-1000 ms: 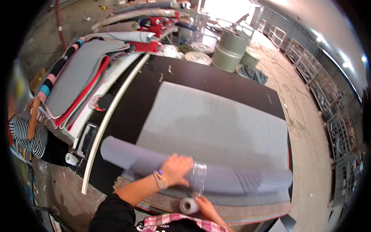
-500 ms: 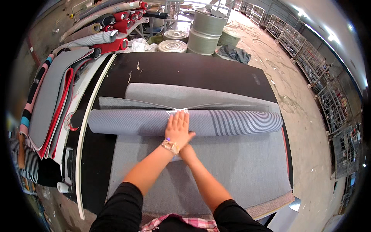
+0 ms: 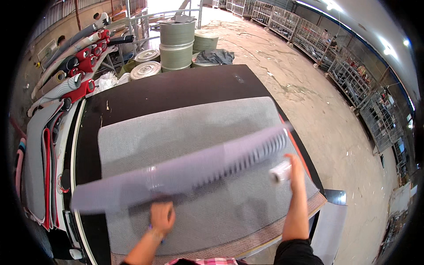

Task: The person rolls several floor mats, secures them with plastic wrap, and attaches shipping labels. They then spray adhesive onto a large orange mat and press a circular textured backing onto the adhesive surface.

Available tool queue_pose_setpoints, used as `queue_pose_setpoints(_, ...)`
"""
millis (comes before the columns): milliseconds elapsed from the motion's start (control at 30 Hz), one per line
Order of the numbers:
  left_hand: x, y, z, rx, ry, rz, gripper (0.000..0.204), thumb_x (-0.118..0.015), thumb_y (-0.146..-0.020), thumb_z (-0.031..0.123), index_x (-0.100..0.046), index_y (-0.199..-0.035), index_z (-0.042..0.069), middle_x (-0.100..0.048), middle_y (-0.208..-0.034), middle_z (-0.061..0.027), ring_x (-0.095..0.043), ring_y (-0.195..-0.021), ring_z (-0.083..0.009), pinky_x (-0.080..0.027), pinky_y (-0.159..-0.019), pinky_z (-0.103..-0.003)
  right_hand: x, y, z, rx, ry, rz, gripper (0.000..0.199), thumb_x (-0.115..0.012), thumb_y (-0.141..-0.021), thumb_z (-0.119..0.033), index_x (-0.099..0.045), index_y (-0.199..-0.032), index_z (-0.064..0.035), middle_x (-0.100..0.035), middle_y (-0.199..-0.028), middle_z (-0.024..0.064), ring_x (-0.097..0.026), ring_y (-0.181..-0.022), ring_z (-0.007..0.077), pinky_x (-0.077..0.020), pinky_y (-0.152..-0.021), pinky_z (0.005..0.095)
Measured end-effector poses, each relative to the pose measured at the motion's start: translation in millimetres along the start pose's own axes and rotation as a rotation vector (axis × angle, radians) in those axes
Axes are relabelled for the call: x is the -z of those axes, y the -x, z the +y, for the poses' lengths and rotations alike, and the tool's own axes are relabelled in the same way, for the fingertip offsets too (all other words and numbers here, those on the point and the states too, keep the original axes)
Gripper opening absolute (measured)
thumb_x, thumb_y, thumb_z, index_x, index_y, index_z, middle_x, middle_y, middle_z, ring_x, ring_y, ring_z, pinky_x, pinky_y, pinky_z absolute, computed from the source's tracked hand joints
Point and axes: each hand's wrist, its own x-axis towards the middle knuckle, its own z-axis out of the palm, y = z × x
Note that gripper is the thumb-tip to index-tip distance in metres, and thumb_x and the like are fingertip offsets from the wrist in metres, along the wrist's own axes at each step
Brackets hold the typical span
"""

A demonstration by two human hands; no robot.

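**Rolled mat lifted off the table, a roll of clear wrap at its right end**

While the grey rolled mat [image 3: 185,174] hangs blurred above the flat grey carpet [image 3: 185,128] on the black worktable [image 3: 176,88], its long axis runs from lower left to upper right across the view, the striped end toward the right. The left hand [image 3: 162,217] sits under the roll a little left of its middle, fingers curled up against the underside; the blur makes it hard to say how tightly they close, though they appear clamped on the mat. The right hand [image 3: 295,170] is raised near the striped end, its fingers wrapped around a small roll of clear film [image 3: 280,171] that lies just beside the mat's right end. A shiny band of film [image 3: 152,173] shows around the mat just above the left hand. So the left hand is nearer the mat's middle, and the right hand nearer its far end.

Motion blur smears the mat's outline and both ends, so whether the film roll touches the mat cannot be told. Stacked mats [image 3: 42,159] lie at the left, with red-capped rolls [image 3: 84,66] and large spools [image 3: 176,42] beyond the table. Wire cages [image 3: 353,75] line the right wall.
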Motion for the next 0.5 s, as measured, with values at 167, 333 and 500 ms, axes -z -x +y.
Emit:
queue_pose_setpoints(167, 36, 97, 81, 0.896, 0.694, -0.362, 0.025, -0.058, -0.083, 0.018, -0.061, -0.100, 0.000, -0.066, -0.089, -0.0090, -0.061, -0.084, -0.0175, -0.047, -0.075, -0.032, 72, -105, 55, -0.574, 0.134, -0.202, 0.044, -0.061, -0.082, -0.042, -0.062, -0.097, -0.0005, -0.064, -0.084, 0.0077, -0.059, -0.070, 0.0186, -0.0469, -0.065, 0.0333)
queue_pose_setpoints(333, 11, 123, 84, 1.196, 1.426, -0.130, 0.029, -0.056, -0.087, 0.018, -0.055, -0.110, 0.000, -0.055, -0.114, -0.0140, -0.055, -0.100, -0.0233, -0.042, -0.091, -0.035, 86, -144, 77, -0.833, -0.004, -0.600, 0.023, -0.073, -0.073, -0.026, -0.061, -0.079, -0.0069, -0.063, -0.070, 0.0080, -0.060, -0.057, 0.0219, -0.0500, -0.052, 0.0392)
queue_pose_setpoints(500, -45, 124, 65, 1.117, 2.045, 0.257, 0.046, -0.063, -0.083, 0.024, -0.046, -0.119, 0.001, -0.045, -0.127, -0.0139, -0.049, -0.110, -0.0295, -0.033, -0.101, -0.044, 101, -130, 105, -0.687, -0.069, -0.589, 0.016, -0.061, -0.077, -0.025, -0.057, -0.074, -0.0093, -0.058, -0.065, 0.0056, -0.055, -0.052, 0.0221, -0.0446, -0.048, 0.0387)
